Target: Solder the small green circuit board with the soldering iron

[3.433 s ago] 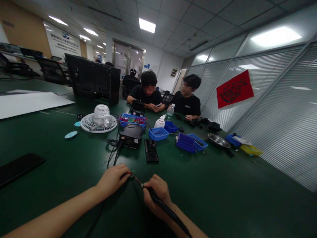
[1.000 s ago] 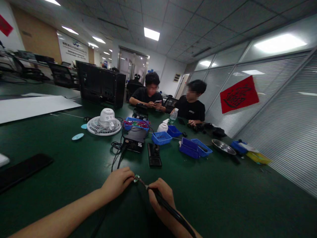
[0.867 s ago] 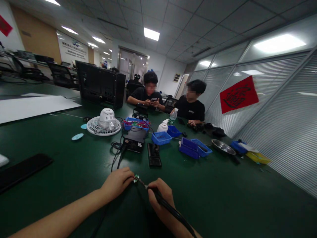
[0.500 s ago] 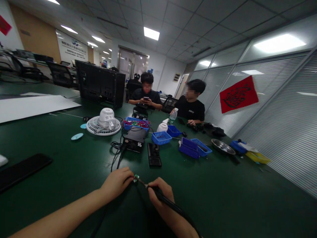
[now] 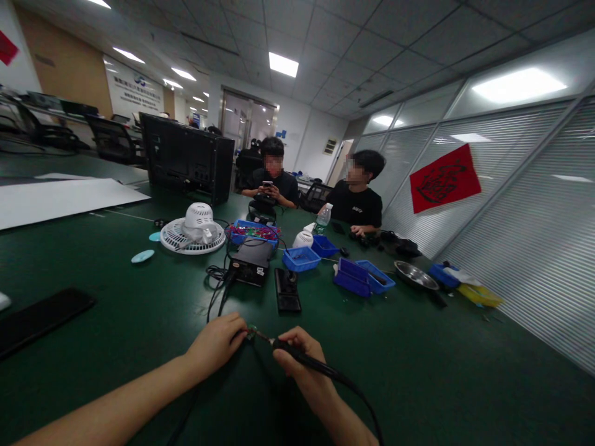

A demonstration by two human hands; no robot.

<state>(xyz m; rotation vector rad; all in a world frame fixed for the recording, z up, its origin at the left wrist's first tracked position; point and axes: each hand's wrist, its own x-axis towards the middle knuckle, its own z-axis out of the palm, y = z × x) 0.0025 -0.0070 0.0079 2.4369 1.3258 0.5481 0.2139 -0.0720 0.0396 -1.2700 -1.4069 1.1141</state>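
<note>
Black slab point(image 5: 46, 319) flat on table point(image 5: 418, 371), far left. Left hand point(image 5: 218, 339) next — grip narrow, pinching small green board point(image 5: 251, 331) at fingertips. Soldering iron point(image 5: 318, 365) tip at board, contact too small to tell — handle held in right hand's point(image 5: 307, 380) grip.

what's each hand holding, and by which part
The right hand grips a soldering iron by its black handle, near the metal shaft. The left hand holds a small green piece; exactly where is unclear.
</note>
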